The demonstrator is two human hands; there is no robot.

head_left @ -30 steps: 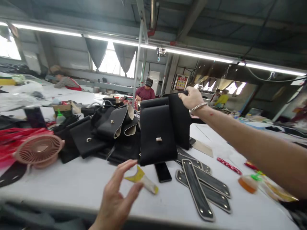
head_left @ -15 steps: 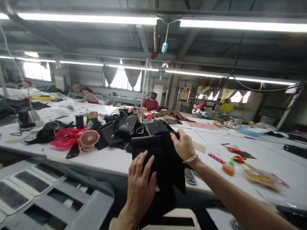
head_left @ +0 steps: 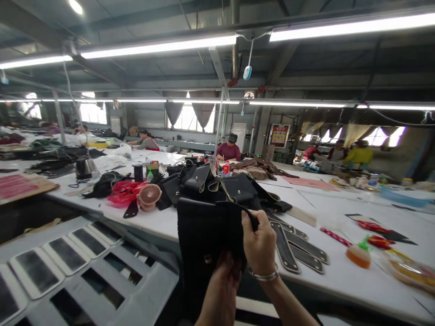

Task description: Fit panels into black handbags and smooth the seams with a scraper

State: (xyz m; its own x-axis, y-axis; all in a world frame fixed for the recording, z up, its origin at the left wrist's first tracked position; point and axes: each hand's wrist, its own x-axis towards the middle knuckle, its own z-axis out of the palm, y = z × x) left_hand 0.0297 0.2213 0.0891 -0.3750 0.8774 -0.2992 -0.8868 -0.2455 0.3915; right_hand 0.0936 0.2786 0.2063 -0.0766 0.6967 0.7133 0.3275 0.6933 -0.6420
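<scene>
A black leather bag piece (head_left: 204, 231) hangs in front of me at the table's edge, its dark inner face toward me and a small pale square on it. My right hand (head_left: 261, 242) pinches its upper right edge, thumb on the near side. Lower down, my left hand (head_left: 220, 287) is closed at the piece's lower right part, its fingers bunched together and partly lost in shadow. Just behind lies a heap of black leather bag pieces (head_left: 238, 188) with metal studs. Black straps with light stitching (head_left: 287, 253) lie to the right of my right hand.
On the white table (head_left: 163, 244) sit a pink fan (head_left: 148, 197), a red plastic bag (head_left: 124, 192) and an orange glue bottle (head_left: 359, 254). A grey rack with dark panels (head_left: 64, 246) stands at lower left. Co-workers sit farther back, one in maroon (head_left: 228, 151).
My left hand has moved from lying spread on the leather piece to closing at its lower right. The right hand keeps its hold. My view has turned left, uncovering more straps.
</scene>
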